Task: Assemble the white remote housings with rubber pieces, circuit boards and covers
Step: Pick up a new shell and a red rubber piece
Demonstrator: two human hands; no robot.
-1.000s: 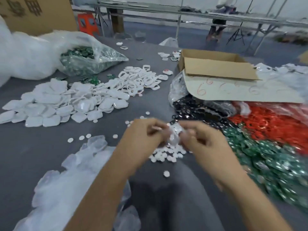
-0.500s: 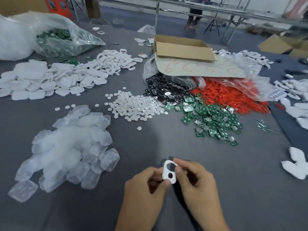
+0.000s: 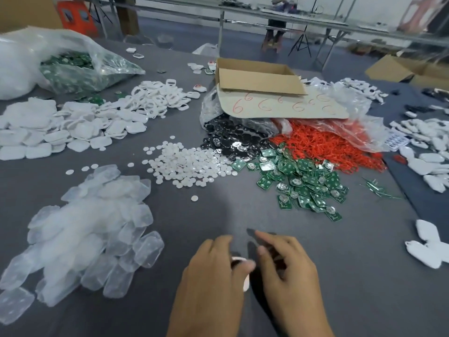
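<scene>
Low in the head view, my left hand (image 3: 213,276) grips a white remote housing (image 3: 246,285) with a dark opening; the thumb and palm hide most of it. My right hand (image 3: 288,268) sits just right of it with fingers loosely spread, holding nothing. Ahead of my hands lie translucent rubber pieces (image 3: 85,227), small white round discs (image 3: 189,164) and green circuit boards (image 3: 301,181). Piles of white covers (image 3: 48,132) and white ring-shaped housings (image 3: 155,98) sit at the far left.
Black pieces (image 3: 230,139) and red rings (image 3: 328,144) spill from plastic bags under a cardboard box (image 3: 257,76). A bag of circuit boards (image 3: 73,69) stands far left. More white parts (image 3: 425,249) lie along the right edge of the grey table (image 3: 218,215).
My hands drew back from the disc pile toward me with the housing. Since half a second ago my right hand has let go of it and the left has closed over it.
</scene>
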